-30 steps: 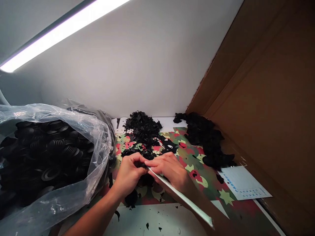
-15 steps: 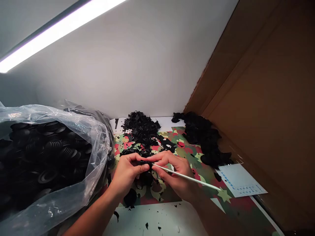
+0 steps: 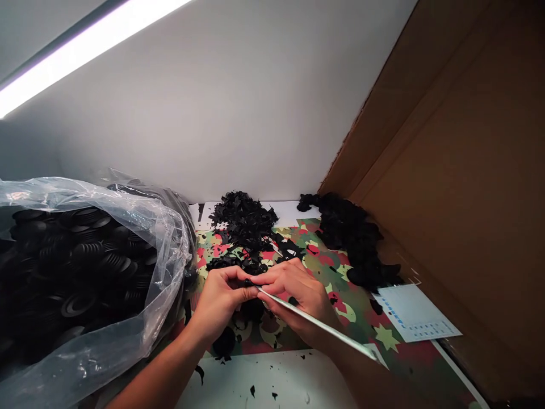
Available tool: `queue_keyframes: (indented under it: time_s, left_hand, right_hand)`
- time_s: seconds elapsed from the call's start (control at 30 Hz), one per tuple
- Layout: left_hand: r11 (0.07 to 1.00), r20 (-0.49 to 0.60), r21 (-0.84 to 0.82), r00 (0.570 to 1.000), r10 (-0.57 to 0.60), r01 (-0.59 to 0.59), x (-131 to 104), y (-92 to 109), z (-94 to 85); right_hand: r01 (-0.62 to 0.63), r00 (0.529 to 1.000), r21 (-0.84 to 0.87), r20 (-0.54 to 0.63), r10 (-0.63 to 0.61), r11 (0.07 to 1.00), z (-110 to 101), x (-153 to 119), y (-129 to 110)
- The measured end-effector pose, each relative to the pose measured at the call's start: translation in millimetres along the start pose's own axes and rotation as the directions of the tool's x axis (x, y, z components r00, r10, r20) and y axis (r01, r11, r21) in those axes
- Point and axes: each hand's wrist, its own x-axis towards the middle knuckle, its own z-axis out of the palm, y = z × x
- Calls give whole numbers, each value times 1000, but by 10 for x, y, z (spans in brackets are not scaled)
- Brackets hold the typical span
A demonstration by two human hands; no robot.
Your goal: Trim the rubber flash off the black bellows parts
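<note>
My left hand pinches a small black rubber-like piece between thumb and forefinger, most of it hidden by the fingers. In my right hand is a thin white stick, its near end slanting down to the right over the wrist. The stick's far tip meets the black piece, where the fingertips of both hands come together; the exact contact is covered. Beneath the hands, black scraps and a round black piece lie on the camouflage-patterned mat.
At left, a clear plastic bag holds many ribbed black pieces. A heap of black shavings sits by the white wall, and a pile of black pieces lies against the cardboard. A printed white card rests at right.
The near end of the white stick has swung down toward my right wrist. My right fingers have shifted slightly left, closer over the black piece. My left hand keeps nearly the same place.
</note>
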Motion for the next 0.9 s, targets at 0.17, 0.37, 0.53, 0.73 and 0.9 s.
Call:
queue_keyframes:
  time_s: [0.17, 0.37, 0.53, 0.73, 0.9]
  left_hand:
    - [1000, -24, -3, 1000, -15, 15, -7, -17, 12]
    - [1000, 0, 6, 1000, 8, -8, 14, -66, -11]
    - [999, 55, -32, 998, 6, -4, 45, -122, -79]
    - [997, 62, -57, 996, 57, -53, 52, -124, -85]
    - [998, 31, 6, 998, 56, -56, 34, -87, -68]
  right_hand:
    - [101, 991, -178, -71, -115, 979, 150, -48, 20]
    - [-90, 979, -272, -202, 35, 958, 203, -55, 87]
    - [-362, 924, 152, -70, 376, 920, -13, -9, 87]
    - [-347, 934, 254, 8, 357, 903, -62, 7, 16]
    - [-291, 955, 232, 15, 296, 928, -60, 13, -20]
